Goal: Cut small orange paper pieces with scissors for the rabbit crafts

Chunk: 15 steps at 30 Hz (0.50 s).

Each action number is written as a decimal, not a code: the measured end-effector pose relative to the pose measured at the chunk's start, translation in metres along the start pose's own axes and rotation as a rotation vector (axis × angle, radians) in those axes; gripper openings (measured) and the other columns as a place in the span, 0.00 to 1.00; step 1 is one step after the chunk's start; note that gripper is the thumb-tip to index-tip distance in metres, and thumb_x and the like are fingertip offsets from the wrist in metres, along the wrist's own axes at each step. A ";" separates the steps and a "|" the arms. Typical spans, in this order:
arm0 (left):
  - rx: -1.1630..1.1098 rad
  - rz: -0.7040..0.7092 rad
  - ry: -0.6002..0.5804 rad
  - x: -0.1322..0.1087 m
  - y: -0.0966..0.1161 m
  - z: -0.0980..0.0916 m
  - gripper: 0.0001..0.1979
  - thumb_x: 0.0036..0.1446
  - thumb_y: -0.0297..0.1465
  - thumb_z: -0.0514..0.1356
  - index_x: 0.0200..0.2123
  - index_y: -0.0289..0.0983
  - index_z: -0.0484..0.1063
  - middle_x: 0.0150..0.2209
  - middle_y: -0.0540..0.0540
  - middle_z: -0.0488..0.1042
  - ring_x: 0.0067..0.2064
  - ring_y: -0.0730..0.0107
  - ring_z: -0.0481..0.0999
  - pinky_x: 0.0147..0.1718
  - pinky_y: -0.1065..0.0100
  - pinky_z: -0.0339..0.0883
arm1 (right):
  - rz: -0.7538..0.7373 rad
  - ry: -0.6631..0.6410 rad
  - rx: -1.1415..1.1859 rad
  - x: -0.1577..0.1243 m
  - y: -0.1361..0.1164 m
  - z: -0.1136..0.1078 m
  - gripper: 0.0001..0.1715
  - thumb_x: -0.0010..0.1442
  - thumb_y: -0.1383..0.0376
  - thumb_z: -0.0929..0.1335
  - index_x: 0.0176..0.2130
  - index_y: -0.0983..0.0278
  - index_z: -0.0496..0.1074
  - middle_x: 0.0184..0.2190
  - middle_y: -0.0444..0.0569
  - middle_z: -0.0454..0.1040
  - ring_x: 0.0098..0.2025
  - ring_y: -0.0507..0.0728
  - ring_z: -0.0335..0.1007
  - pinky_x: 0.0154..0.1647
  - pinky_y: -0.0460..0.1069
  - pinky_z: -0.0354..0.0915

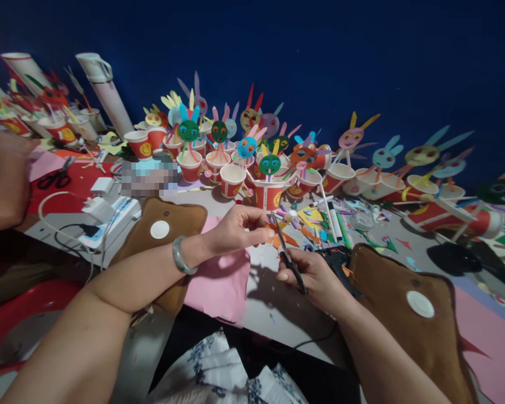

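My left hand pinches a small piece of orange paper between thumb and fingers, a bangle round its wrist. My right hand is closed round the black handles of a pair of scissors. The scissor blades point up and away, right beside the orange piece; whether they touch it I cannot tell. Under my left wrist lies a pink paper sheet. Just beyond both hands are loose paper scraps in several colours.
Paper cups with rabbit-faced paper figures line the back. Brown cushion-like pads lie on both sides, the left one near a power strip with cables. Markers lie beyond my right hand. Another person's arm rests at far left, near black-handled scissors.
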<state>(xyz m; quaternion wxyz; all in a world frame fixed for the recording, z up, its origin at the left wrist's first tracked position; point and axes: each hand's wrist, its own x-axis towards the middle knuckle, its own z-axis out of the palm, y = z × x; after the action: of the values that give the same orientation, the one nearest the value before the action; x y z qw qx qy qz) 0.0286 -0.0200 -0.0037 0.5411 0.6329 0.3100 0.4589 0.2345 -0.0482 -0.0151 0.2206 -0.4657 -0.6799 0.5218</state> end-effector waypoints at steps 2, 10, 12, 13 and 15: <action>-0.008 0.001 -0.004 0.000 0.000 0.000 0.12 0.49 0.30 0.62 0.20 0.33 0.64 0.20 0.53 0.65 0.23 0.82 0.63 0.21 0.77 0.58 | 0.006 -0.002 -0.001 0.000 0.001 0.000 0.31 0.44 0.40 0.72 0.21 0.64 0.66 0.16 0.41 0.63 0.21 0.50 0.55 0.22 0.46 0.52; -0.034 -0.019 -0.001 -0.001 0.002 -0.001 0.12 0.49 0.29 0.62 0.20 0.33 0.62 0.20 0.53 0.63 0.22 0.82 0.62 0.21 0.77 0.57 | 0.001 -0.019 0.004 0.000 0.005 -0.001 0.30 0.46 0.41 0.72 0.22 0.64 0.66 0.16 0.41 0.63 0.21 0.50 0.56 0.22 0.46 0.52; -0.033 -0.024 -0.003 -0.001 0.002 -0.001 0.12 0.49 0.30 0.62 0.20 0.33 0.62 0.20 0.54 0.63 0.22 0.82 0.63 0.21 0.77 0.58 | 0.005 -0.029 0.003 0.001 0.006 -0.001 0.30 0.46 0.41 0.72 0.22 0.64 0.66 0.16 0.41 0.64 0.21 0.50 0.56 0.22 0.45 0.52; -0.035 -0.028 -0.007 -0.001 0.001 -0.001 0.12 0.49 0.30 0.62 0.20 0.33 0.62 0.20 0.54 0.63 0.22 0.82 0.63 0.21 0.77 0.58 | 0.008 -0.030 0.006 0.001 0.006 0.000 0.30 0.46 0.42 0.72 0.22 0.64 0.66 0.16 0.41 0.64 0.21 0.50 0.56 0.21 0.45 0.52; -0.046 -0.033 -0.013 -0.001 0.001 -0.001 0.12 0.49 0.30 0.62 0.20 0.33 0.62 0.20 0.54 0.63 0.22 0.82 0.64 0.22 0.77 0.58 | 0.015 -0.024 0.014 0.001 0.007 0.000 0.29 0.46 0.42 0.73 0.21 0.64 0.66 0.16 0.41 0.64 0.21 0.50 0.56 0.21 0.45 0.52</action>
<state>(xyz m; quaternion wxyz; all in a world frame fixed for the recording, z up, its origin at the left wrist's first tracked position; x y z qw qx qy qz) 0.0275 -0.0203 -0.0033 0.5650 0.6181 0.3062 0.4526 0.2369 -0.0473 -0.0212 0.2119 -0.4630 -0.6753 0.5336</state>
